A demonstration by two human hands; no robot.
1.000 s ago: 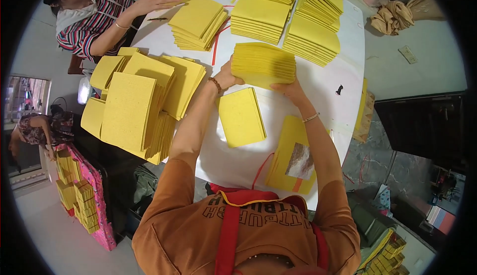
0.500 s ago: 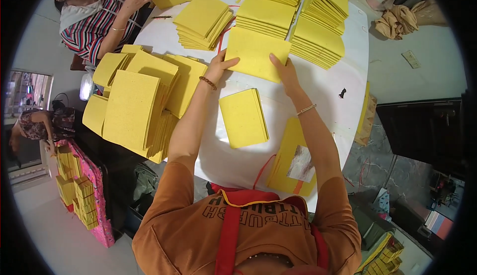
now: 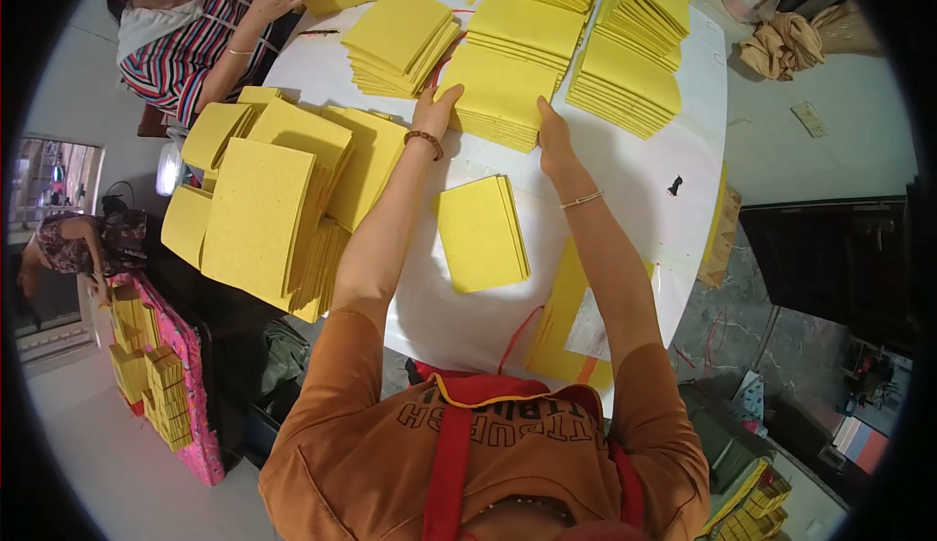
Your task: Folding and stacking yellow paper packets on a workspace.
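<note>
- A thick rectangular stack of folded yellow paper sheets (image 3: 500,87) sits on a white-topped table (image 3: 639,189), a matching folded yellow paper stack (image 3: 527,19) just beyond it at 12 o'clock.
- The bare left hand (image 3: 432,116), above a brown beaded bracelet (image 3: 426,143), meets the thick stack's 9 o'clock end; the bare right hand (image 3: 556,138) lies along its 3 o'clock end. The hands stand apart, the stack between them; whether the partly hidden fingers clamp cannot be told.
- By its bulk, the stack is probably fairly weighty, its sheets light, bendable, easily creased and prone to sliding.
- Best hold, likely: low at both ends, palms flat, thumbs on top.
</note>
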